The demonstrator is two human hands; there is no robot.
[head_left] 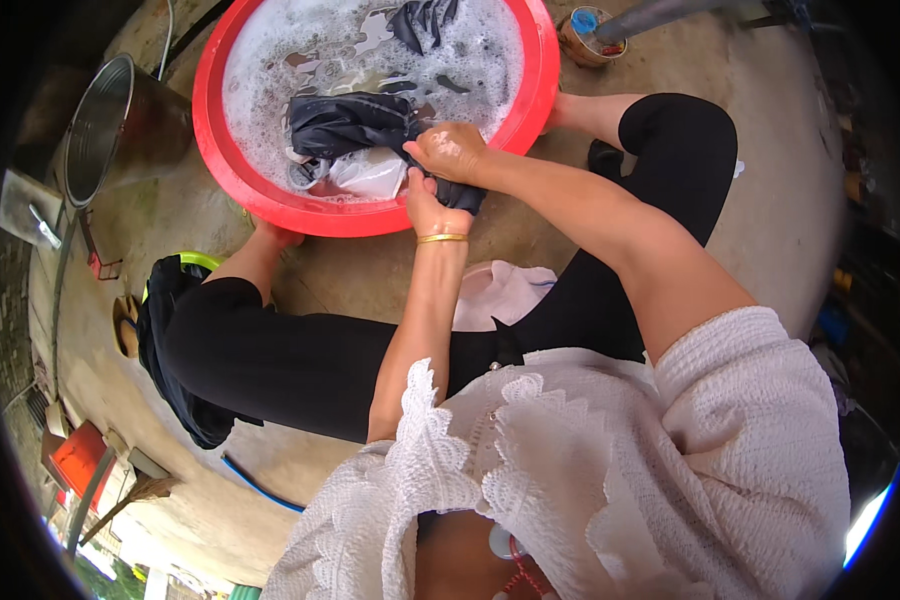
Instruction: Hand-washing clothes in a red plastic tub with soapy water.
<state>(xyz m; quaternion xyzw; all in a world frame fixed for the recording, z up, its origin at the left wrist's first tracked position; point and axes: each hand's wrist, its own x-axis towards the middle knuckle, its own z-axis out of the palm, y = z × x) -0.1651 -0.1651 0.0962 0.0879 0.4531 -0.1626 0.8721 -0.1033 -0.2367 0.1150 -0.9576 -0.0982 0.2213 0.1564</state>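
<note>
A large red basin [208, 130] stands in front of me, full of sudsy water [260, 60]. Over its near right rim lies a dark wet garment [350, 122], partly in the suds and partly bunched between my hands. My right hand [448, 150], flecked with foam, is closed on the cloth. Just below it my left hand [435, 208], under a gold bangle, also grips the cloth, palm turned up. A white piece of cloth [370, 175] lies against the garment inside the basin. Another dark cloth [422, 25] floats at the far side.
A metal bucket [140, 125] stands to the left of the basin. A small container with a blue item [590, 38] is at the far right. Pale pink cloth [500, 292] lies between my legs, and dark clothing [170, 390] hangs over a green-rimmed tub [202, 260] at left.
</note>
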